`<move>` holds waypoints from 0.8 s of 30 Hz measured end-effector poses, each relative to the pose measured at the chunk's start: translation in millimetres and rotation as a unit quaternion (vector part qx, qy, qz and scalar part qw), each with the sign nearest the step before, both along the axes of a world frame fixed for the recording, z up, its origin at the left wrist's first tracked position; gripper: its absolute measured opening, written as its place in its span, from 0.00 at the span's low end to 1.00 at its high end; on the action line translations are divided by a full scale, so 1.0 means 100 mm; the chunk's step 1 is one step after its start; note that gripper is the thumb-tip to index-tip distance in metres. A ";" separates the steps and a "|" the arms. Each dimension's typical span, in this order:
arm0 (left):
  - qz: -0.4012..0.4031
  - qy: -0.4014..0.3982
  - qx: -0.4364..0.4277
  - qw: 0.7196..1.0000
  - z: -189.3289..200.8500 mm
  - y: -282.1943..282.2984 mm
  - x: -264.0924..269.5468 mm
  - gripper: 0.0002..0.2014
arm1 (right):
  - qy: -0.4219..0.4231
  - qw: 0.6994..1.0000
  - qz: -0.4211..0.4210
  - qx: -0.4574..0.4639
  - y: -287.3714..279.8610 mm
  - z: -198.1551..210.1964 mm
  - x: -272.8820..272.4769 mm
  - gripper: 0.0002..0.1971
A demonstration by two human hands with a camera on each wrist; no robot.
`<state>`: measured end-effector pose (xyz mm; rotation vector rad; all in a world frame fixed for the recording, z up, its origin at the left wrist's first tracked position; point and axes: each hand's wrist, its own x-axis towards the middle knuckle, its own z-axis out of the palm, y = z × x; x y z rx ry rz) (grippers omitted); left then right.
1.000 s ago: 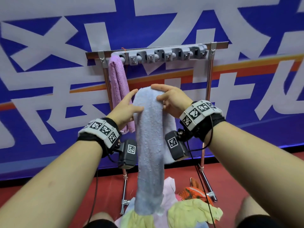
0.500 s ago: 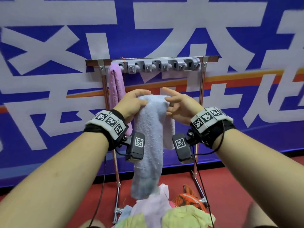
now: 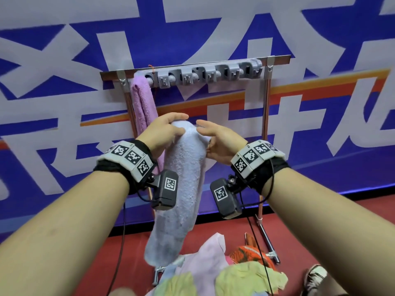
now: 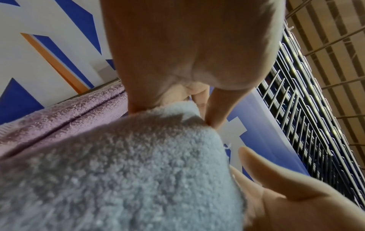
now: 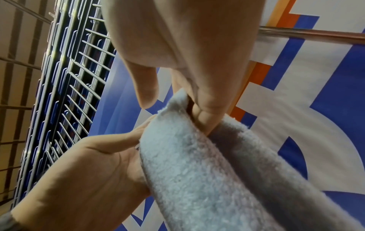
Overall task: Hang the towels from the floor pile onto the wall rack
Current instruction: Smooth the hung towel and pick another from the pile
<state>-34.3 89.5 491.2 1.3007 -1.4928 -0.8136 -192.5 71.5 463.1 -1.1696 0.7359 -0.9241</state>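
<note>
Blue banner wall (image 3: 64, 60) | left hand (image 3: 164, 133), right hand (image 3: 222, 144) grip pale blue towel (image 3: 183, 178) | right wrist view: fingers (image 5: 207, 118) tucked in fold

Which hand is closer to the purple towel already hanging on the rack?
Left. The left hand holds the top of the light blue towel right beside the purple towel, overlapping its lower part in the head view. The right hand is on the blue towel's far side.

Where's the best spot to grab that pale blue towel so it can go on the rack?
At its folded top, pinched from both sides. The blue towel hangs doubled, so the fold is its thickest, firmest part. The left hand already holds it there.
</note>
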 end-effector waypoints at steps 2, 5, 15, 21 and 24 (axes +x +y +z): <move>-0.007 0.005 0.007 1.000 -0.02 -0.01 -0.02 0.21 | 0.002 1.000 -0.002 -0.005 -0.03 -0.03 -0.02 0.24; -0.018 0.013 0.024 0.999 -0.05 -0.03 -0.07 0.21 | 0.014 0.999 -0.028 -0.016 -0.06 -0.05 -0.05 0.21; -0.007 0.014 0.004 1.000 -0.14 -0.13 -0.33 0.23 | -0.005 0.998 -0.064 -0.001 -0.05 -0.10 -0.24 0.18; -0.002 0.010 0.015 1.000 -0.12 -0.16 -0.33 0.24 | 0.014 0.998 -0.058 -0.020 0.03 -0.05 -0.35 0.16; 0.013 -0.011 -0.004 1.000 -0.13 -0.14 -0.29 0.26 | 0.030 0.998 -0.048 -0.025 0.06 -0.01 -0.36 0.14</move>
